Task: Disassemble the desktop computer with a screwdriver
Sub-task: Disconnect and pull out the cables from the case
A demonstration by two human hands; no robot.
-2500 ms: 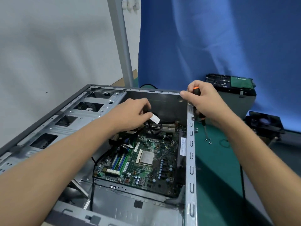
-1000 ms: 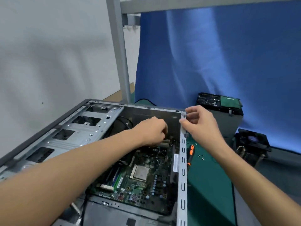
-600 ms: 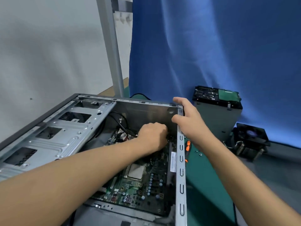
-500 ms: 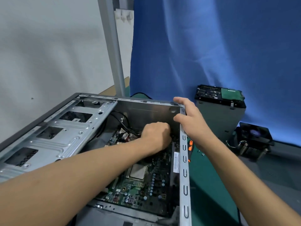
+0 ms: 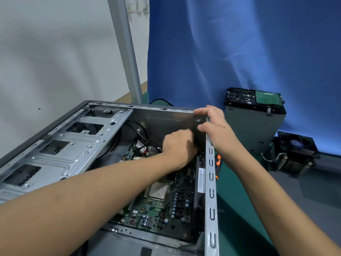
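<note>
The open grey computer case (image 5: 210, 191) lies on its side on the green mat. Its green motherboard (image 5: 160, 209) with a bare CPU (image 5: 156, 190) sits inside. My left hand (image 5: 180, 146) reaches deep into the far right corner of the case, fingers curled around something hidden there. My right hand (image 5: 215, 126) grips the top far corner of the case's right wall. The orange-and-black screwdriver (image 5: 218, 164) lies on the mat just outside that wall, mostly hidden behind it and my right forearm.
A grey power supply (image 5: 252, 130) with a hard drive (image 5: 253, 99) on top stands at the back right. A black CPU cooler fan (image 5: 295, 150) sits further right. A blue curtain (image 5: 239, 52) hangs behind. A grey post (image 5: 127, 52) rises behind the case. Black cables (image 5: 136, 130) run inside.
My right hand laid the screwdriver on the mat beside the case and took hold of the case's wall corner. My left hand pushed deeper into the far corner of the case.
</note>
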